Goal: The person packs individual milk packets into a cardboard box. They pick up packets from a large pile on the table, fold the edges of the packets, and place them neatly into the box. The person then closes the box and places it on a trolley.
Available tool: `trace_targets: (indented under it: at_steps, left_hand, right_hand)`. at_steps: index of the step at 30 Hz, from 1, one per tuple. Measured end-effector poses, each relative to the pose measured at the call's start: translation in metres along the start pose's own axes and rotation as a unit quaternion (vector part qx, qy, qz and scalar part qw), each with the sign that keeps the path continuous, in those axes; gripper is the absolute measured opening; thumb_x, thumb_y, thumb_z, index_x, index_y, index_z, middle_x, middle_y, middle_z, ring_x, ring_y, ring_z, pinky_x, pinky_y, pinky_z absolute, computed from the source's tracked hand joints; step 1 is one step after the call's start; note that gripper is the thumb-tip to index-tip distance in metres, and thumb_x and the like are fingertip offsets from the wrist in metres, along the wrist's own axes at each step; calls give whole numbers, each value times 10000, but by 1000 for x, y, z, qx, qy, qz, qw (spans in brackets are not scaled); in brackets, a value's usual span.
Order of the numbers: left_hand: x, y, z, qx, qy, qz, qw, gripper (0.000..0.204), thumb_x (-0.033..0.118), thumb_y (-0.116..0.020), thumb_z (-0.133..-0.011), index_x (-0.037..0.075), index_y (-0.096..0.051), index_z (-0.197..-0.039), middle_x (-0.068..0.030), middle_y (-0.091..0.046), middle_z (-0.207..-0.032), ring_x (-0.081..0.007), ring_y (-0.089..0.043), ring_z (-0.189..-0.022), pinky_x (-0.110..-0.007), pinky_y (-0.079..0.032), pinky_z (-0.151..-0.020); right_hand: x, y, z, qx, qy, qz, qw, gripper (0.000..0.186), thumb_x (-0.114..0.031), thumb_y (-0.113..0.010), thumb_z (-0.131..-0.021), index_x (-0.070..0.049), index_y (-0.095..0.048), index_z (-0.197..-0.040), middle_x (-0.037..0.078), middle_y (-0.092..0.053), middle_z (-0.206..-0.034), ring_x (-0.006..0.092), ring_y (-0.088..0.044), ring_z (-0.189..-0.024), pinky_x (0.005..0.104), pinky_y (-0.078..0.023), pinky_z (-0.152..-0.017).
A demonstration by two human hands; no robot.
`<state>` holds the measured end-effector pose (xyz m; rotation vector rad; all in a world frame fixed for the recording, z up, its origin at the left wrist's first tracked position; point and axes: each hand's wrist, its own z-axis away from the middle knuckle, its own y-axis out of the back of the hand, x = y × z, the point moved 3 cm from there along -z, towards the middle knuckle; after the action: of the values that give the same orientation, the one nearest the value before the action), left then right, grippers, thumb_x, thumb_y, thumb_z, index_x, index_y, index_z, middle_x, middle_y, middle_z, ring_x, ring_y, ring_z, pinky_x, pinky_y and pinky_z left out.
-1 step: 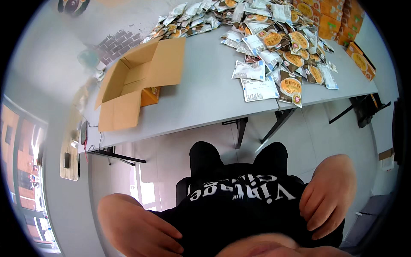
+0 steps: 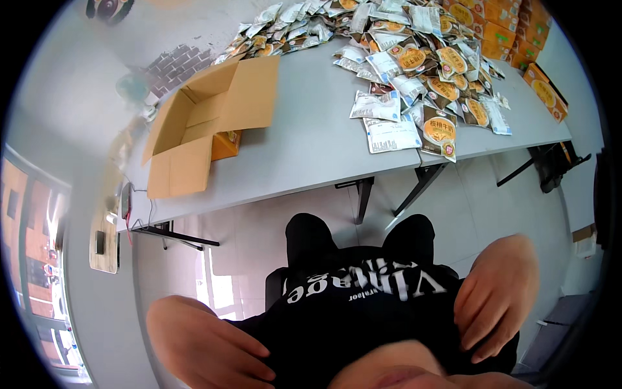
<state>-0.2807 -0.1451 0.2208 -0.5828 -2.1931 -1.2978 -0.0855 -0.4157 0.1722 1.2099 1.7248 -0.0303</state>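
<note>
My left hand (image 2: 204,343) is at the lower left, its fingers curled against the side of my black shirt (image 2: 363,324). My right hand (image 2: 499,295), at the lower right, has its fingers bent down onto the other side of the same shirt. Both hands appear to grip the cloth, though the fingertips are partly hidden. White lettering runs across the shirt front. Neither hand touches the grey table (image 2: 304,142) ahead of me. On its left part stands a cardboard box (image 2: 178,172) with its flaps spread, over an orange carton (image 2: 225,145).
A heap of brown and white packets (image 2: 444,87) covers the table's right and far parts. Orange cartons (image 2: 502,29) are stacked at the far right, and another orange carton (image 2: 545,94) lies at the right end. Black table legs (image 2: 364,201) stand before my knees.
The shirt cloth has shifted, so its lettering shows differently and more skin shows at the neckline. Both hands stay almost in place.
</note>
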Motion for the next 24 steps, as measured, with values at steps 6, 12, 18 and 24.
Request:
trace_targets:
  at_steps: [6,12,18,24]
  left_hand:
    - [14,-53,38,192,120,-13,974,150,162,-609,-906,47,-692,-955,-158,-661,-1056,-288,-654,-914,-406,-515,-817]
    - [-42,-93,90,251,65,91,962,308,308,-663,-886,32,-707,-1014,-215,-626,-1206,-346,-633,-1027,-457,-458,-927]
    - [-50,-120,125,548,27,138,824,257,330,-620,-920,75,-647,-923,-115,-620,-950,-260,-589,-841,-425,-447,-804]
    - [-55,-49,60,546,-75,153,820,218,317,-615,-922,109,-568,-875,-56,-598,-806,-176,-557,-706,-318,-420,-660]
  right_hand:
    - [31,-15,54,178,-37,-89,979,519,-245,-729,-844,61,-591,-1240,223,-643,-1142,300,-655,-899,365,-520,-760]
    - [78,-68,84,449,-23,-175,876,551,-343,-681,-874,115,-576,-1161,266,-647,-1006,323,-652,-853,359,-512,-750]
    - [94,-105,108,704,-30,-144,695,478,-412,-529,-926,47,-561,-1059,181,-606,-835,241,-580,-702,337,-461,-646]
    - [125,-97,111,800,9,-197,566,365,-366,-510,-903,-7,-569,-930,102,-536,-731,196,-464,-624,319,-351,-589]
